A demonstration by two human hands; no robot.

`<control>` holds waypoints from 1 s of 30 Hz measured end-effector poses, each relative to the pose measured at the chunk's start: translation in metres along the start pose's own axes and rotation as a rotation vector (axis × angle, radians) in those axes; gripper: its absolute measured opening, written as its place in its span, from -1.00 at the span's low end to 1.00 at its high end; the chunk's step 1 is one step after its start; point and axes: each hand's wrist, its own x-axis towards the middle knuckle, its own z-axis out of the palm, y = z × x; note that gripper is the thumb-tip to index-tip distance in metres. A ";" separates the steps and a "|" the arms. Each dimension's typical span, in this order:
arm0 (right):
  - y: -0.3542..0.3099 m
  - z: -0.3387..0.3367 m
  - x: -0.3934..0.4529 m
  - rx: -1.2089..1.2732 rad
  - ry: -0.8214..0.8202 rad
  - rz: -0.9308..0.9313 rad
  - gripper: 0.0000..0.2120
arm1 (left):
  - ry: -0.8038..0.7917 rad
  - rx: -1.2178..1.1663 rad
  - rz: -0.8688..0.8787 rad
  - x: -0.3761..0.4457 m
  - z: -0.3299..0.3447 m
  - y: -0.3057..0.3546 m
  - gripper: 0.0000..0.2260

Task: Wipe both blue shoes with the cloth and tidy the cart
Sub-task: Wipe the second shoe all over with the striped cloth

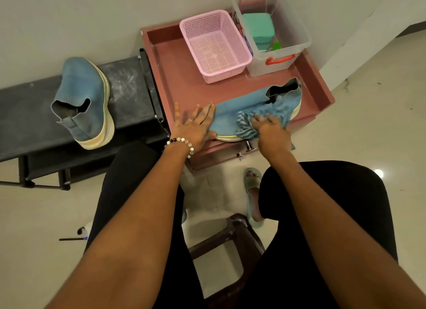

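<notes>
Wiping the first blue shoe on the cart.

The pink cart (175, 78) carries one blue shoe (232, 115) along its near edge; the second shoe (85, 101) waits on the dark counter (129, 87) to the left. The left hand (196, 126), fingers spread flat, steadies the toe. The right hand (269, 129) presses the bunched striped cloth (274, 111) against the upper, its grip curled round it. Next, I judge, comes rubbing toward the heel, then swapping shoes.

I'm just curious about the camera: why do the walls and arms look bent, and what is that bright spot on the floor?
Head view: a wide-angle lens bows the edges, so the arms look oversized. The bright spot is lamp glare on glossy tile. Lighting is soft and dim, shadows faint. The right hand bunching the cloth on the shoe looks slightly smeared; the left hand is sharper.
</notes>
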 end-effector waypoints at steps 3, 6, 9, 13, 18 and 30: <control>-0.028 -0.002 0.002 -0.006 0.022 0.149 -0.61 | 0.003 -0.063 -0.024 0.000 -0.004 0.001 -0.35; -0.078 0.005 -0.004 0.197 -0.073 0.157 -0.66 | 0.024 -0.037 -0.035 0.000 -0.005 0.003 -0.35; -0.090 0.011 -0.017 0.398 -0.134 -0.083 -0.58 | 0.004 -0.016 -0.034 -0.001 -0.007 0.002 -0.25; -0.026 0.001 -0.010 0.193 -0.107 -0.132 -0.42 | -0.004 -0.070 -0.004 -0.001 -0.005 -0.004 -0.19; -0.049 -0.002 -0.007 -0.018 -0.018 0.021 -0.62 | -0.027 -0.172 -0.023 0.002 -0.008 -0.003 -0.21; -0.032 0.003 -0.014 0.057 -0.052 -0.211 -0.52 | -0.024 -0.093 -0.054 0.001 -0.009 0.001 -0.18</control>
